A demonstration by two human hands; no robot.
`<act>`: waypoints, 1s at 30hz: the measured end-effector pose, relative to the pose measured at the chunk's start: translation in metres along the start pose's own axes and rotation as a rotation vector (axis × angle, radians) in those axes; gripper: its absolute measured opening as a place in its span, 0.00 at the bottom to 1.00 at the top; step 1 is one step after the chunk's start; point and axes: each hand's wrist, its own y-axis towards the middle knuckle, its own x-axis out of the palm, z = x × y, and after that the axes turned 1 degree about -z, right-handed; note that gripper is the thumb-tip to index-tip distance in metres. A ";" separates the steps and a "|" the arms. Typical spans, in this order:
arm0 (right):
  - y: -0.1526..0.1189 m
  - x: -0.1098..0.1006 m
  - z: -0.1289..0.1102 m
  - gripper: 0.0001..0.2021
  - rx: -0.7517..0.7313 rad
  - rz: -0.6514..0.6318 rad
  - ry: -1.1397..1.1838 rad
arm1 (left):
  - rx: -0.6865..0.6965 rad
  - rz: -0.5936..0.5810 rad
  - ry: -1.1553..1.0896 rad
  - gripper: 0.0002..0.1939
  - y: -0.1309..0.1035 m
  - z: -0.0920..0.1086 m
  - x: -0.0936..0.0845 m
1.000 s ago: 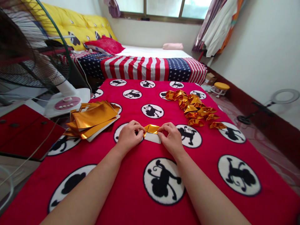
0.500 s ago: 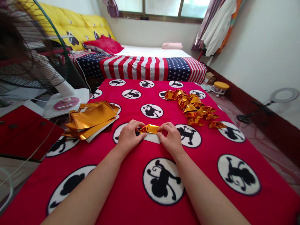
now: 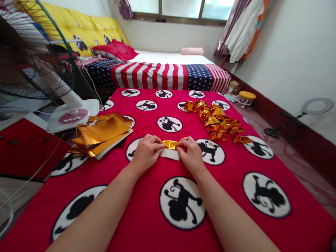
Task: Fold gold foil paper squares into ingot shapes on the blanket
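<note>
A sheet of gold foil paper (image 3: 170, 145), partly folded, lies on the red cloth between my hands. Its gold side shows along the far part, and a white strip faces me along the near edge. My left hand (image 3: 148, 150) pinches the left end with thumb and fingers. At the right end, my right hand (image 3: 190, 152) is closed in a similar pinch. Left of my hands is a loose stack of flat gold foil sheets (image 3: 105, 131) with white backs. Several folded gold paper ingots (image 3: 216, 119) sit clustered to the right, beyond my right hand.
The red cloth (image 3: 141, 217) with monkey prints covers the table. A fan on a white base (image 3: 91, 106) stands at the left beside a red cabinet (image 3: 26, 147). A bed (image 3: 157, 75) is behind the table; a yellow stool (image 3: 246, 95) and ring light (image 3: 317, 105) are at the right.
My left fingers have pressed down the raised left end of the foil paper, which now looks flatter. The right hand has hardly moved. The sheet stack and ingots stay in place.
</note>
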 end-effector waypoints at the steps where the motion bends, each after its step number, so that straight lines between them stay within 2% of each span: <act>1: 0.000 0.000 0.001 0.06 0.001 -0.002 0.009 | 0.008 -0.002 -0.006 0.08 0.000 0.000 0.000; 7: 0.004 -0.003 0.007 0.09 -0.001 -0.056 0.054 | -0.016 0.043 -0.178 0.08 -0.001 -0.002 0.006; 11: 0.008 -0.014 0.009 0.13 -0.018 -0.196 0.087 | -0.065 0.058 -0.217 0.07 -0.001 0.000 0.006; 15: 0.011 -0.028 0.011 0.16 -0.027 -0.355 0.137 | -0.048 0.032 -0.177 0.08 -0.002 0.003 0.002; 18: 0.012 -0.034 0.012 0.18 -0.030 -0.423 0.174 | -0.023 -0.013 -0.115 0.06 -0.003 0.007 -0.004; 22: 0.012 -0.034 0.014 0.19 -0.035 -0.424 0.210 | 0.035 -0.077 0.007 0.16 -0.003 0.015 -0.008; 26: 0.011 -0.033 0.014 0.18 -0.043 -0.400 0.221 | 0.058 -0.060 0.052 0.12 -0.002 0.019 -0.007; 30: 0.009 -0.031 0.014 0.16 -0.053 -0.363 0.203 | 0.094 -0.014 0.031 0.06 -0.003 0.014 -0.004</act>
